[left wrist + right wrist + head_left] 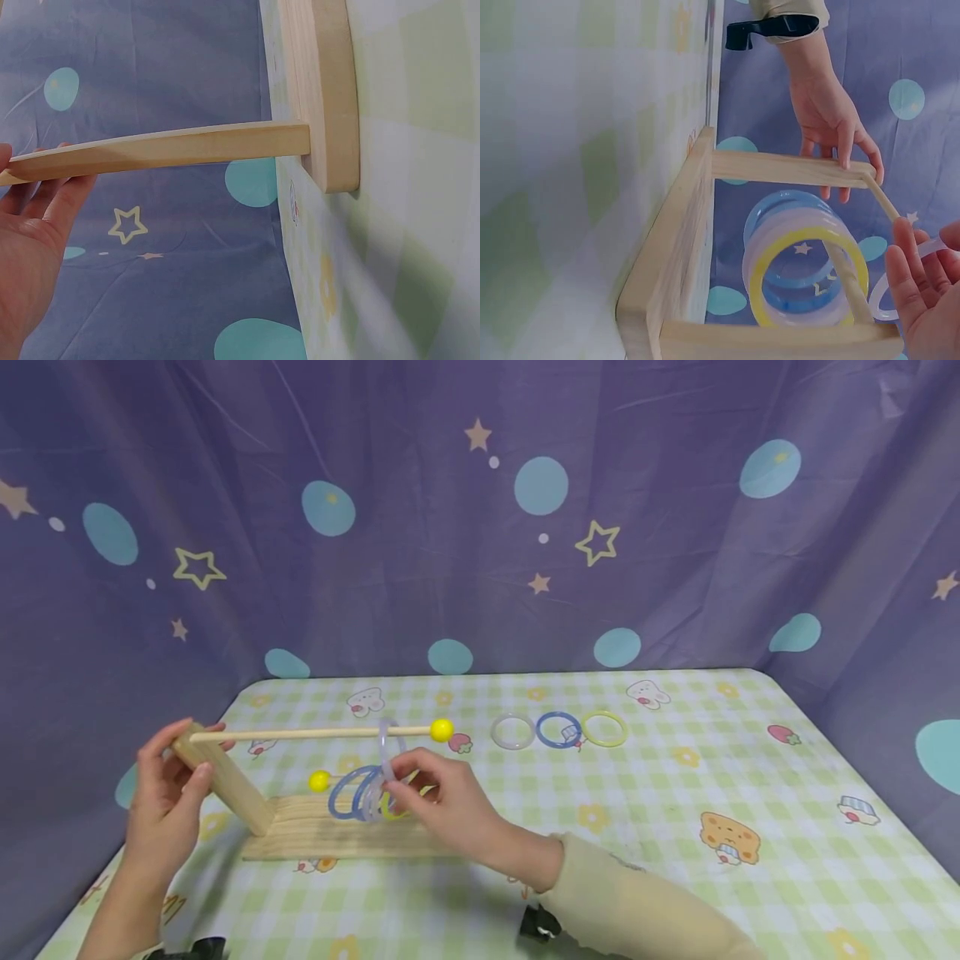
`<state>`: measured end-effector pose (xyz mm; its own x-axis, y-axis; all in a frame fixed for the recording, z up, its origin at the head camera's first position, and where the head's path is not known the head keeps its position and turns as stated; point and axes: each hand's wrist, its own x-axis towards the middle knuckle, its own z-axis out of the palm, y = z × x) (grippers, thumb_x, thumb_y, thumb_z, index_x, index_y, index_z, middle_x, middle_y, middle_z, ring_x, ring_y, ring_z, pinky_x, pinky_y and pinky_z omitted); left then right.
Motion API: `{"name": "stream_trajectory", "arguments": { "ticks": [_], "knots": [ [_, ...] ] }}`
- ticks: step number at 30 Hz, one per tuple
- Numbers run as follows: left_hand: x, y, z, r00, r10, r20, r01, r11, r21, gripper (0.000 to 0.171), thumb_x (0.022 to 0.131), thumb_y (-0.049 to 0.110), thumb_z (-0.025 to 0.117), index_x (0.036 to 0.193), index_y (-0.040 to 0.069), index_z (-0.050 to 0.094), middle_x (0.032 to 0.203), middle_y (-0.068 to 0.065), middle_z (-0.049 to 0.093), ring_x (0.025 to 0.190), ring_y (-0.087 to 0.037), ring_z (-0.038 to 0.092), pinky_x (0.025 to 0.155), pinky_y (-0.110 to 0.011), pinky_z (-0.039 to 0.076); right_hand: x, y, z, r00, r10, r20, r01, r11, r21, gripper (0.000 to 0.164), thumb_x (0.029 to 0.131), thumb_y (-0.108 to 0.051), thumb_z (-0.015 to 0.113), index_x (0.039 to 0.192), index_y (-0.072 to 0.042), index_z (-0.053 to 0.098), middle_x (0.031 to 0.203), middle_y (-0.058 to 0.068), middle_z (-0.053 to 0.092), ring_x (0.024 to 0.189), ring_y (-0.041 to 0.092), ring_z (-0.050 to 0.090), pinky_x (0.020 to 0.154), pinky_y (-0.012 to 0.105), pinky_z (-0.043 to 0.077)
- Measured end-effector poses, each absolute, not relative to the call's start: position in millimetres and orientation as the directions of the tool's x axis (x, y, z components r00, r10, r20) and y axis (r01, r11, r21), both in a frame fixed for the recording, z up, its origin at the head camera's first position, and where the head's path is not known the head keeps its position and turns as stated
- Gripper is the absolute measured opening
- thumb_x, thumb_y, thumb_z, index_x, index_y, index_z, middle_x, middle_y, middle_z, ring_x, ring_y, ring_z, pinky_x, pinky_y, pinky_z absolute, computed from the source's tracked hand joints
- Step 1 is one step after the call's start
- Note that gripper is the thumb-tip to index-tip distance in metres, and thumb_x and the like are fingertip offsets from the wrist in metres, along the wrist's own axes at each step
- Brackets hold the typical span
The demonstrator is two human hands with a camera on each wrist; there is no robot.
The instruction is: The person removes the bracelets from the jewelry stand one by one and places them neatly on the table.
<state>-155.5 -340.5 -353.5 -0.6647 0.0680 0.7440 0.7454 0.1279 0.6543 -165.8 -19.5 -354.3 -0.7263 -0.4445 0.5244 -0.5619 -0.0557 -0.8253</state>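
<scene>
A wooden stand's base (315, 841) lies on the table. My left hand (167, 806) grips the top of its left upright (238, 789), thumb in front. From that upright a thin rod (300, 734) runs right to a yellow ball (442, 730). My right hand (453, 802) pinches a pale purple ring (384, 745), which encircles this rod near the ball. Below, blue, pale purple and yellow rings (759, 281) hang together on a second rod (847, 281), fixed to the other upright (780, 341). My right hand partly hides these rings in the head view.
Farther back on the table lie a clear ring (513, 732), a blue ring (558, 730) and a yellow ring (604, 728) in a row. A green checked cloth (645, 860) covers the table. A purple curtain (420, 585) hangs behind it and at both sides.
</scene>
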Motion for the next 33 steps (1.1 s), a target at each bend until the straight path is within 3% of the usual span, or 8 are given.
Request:
{"name": "stream_trajectory", "arguments": {
  "ticks": [7,10,15,20,25,30,33],
  "knots": [
    [-156.7,-339.8,-353.5,-0.657,0.077,0.750,0.753,0.120,0.647,0.053,0.094,-0.022,0.031,0.144,-0.006,0.024,0.135,-0.010,0.053,0.116,-0.013,0.057,0.090,-0.014,0.044,-167.1,-4.8,-354.5,-0.734,-0.425,0.529,-0.555,-0.071,-0.828,0.015,0.093,-0.003,0.064,0.106,0.004,0.063,0.091,0.015,0.066,0.065,0.026,0.066,0.059,0.028,0.055],
    [-155.5,-339.2,-353.2,-0.679,0.050,0.732,0.727,0.186,0.661,0.051,0.096,-0.018,0.034,0.144,-0.006,0.024,0.134,-0.006,0.054,0.115,-0.011,0.058,0.089,-0.013,0.044,-168.6,-0.5,-356.0,-0.739,-0.419,0.527,-0.548,-0.081,-0.833,0.015,0.093,-0.003,0.064,0.106,0.005,0.063,0.092,0.015,0.066,0.065,0.028,0.066,0.059,0.029,0.056],
    [-152.3,-337.7,-352.1,-0.739,-0.013,0.673,0.647,0.263,0.716,0.050,0.098,-0.013,0.037,0.145,-0.003,0.024,0.132,0.001,0.056,0.113,-0.007,0.058,0.087,-0.013,0.045,-170.6,5.2,-358.3,-0.747,-0.393,0.536,-0.556,-0.073,-0.828,0.014,0.093,-0.003,0.064,0.105,0.004,0.063,0.093,0.015,0.067,0.066,0.021,0.067,0.060,0.031,0.056],
    [-150.8,-336.9,-351.1,-0.745,-0.007,0.667,0.645,0.244,0.724,0.051,0.098,-0.013,0.036,0.146,-0.003,0.022,0.133,0.000,0.055,0.114,-0.007,0.058,0.088,-0.013,0.044,-172.5,9.7,-359.7,-0.738,-0.368,0.566,-0.574,-0.099,-0.813,0.013,0.092,0.001,0.064,0.104,0.004,0.063,0.092,0.010,0.064,0.066,0.015,0.066,0.058,0.038,0.056],
    [-150.5,-336.7,-351.3,-0.752,-0.017,0.659,0.639,0.229,0.734,0.052,0.097,-0.014,0.036,0.146,-0.002,0.022,0.131,0.000,0.055,0.114,-0.008,0.058,0.088,-0.014,0.045,-173.2,14.4,-358.8,-0.751,-0.363,0.551,-0.548,-0.122,-0.828,0.013,0.092,0.000,0.064,0.104,0.004,0.062,0.091,0.013,0.065,0.067,0.020,0.068,0.061,0.039,0.057],
    [-150.1,-337.4,-351.5,-0.758,-0.033,0.651,0.626,0.246,0.740,0.051,0.098,-0.013,0.036,0.146,-0.002,0.023,0.131,0.001,0.056,0.113,-0.007,0.058,0.087,-0.013,0.045,-173.7,17.8,-358.9,-0.754,-0.346,0.559,-0.536,-0.169,-0.827,0.014,0.092,0.002,0.064,0.105,0.007,0.062,0.092,0.019,0.064,0.066,0.030,0.068,0.063,0.047,0.056],
    [-150.7,-337.4,-351.2,-0.756,-0.032,0.654,0.627,0.256,0.736,0.051,0.097,-0.013,0.036,0.146,-0.002,0.023,0.131,0.001,0.056,0.113,-0.007,0.058,0.087,-0.013,0.045,-174.4,20.5,-358.4,-0.753,-0.329,0.569,-0.534,-0.199,-0.822,0.014,0.091,0.005,0.063,0.104,0.009,0.061,0.093,0.021,0.063,0.067,0.029,0.068,0.065,0.044,0.057]
  ]
}}
